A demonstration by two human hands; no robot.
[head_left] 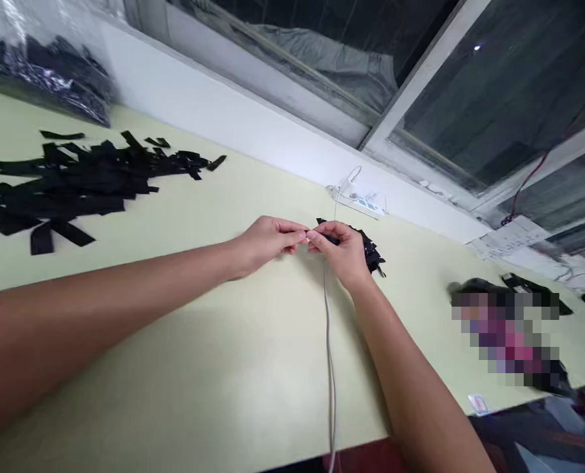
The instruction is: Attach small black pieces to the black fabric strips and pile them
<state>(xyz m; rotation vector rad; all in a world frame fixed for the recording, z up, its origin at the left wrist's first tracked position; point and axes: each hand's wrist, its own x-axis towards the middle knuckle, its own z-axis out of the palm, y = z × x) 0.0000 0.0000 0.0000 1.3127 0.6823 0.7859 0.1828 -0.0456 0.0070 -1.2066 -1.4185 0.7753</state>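
two forearms, two hands, two black piles

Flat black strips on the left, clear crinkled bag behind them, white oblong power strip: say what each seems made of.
Flat black strips: probably fabric or webbing, matte, given their dull surface; weave indiscernible. Clear crinkled bag: apparently thin plastic film, glossy, with bright highlights along creases. White oblong power strip: likely hard plastic, from its straight-edged case; gloss unclear.

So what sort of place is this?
Probably a workshop: the long table holds a heap of loose black strips, a clear plastic bag of dark pieces, and a power strip along its far edge.
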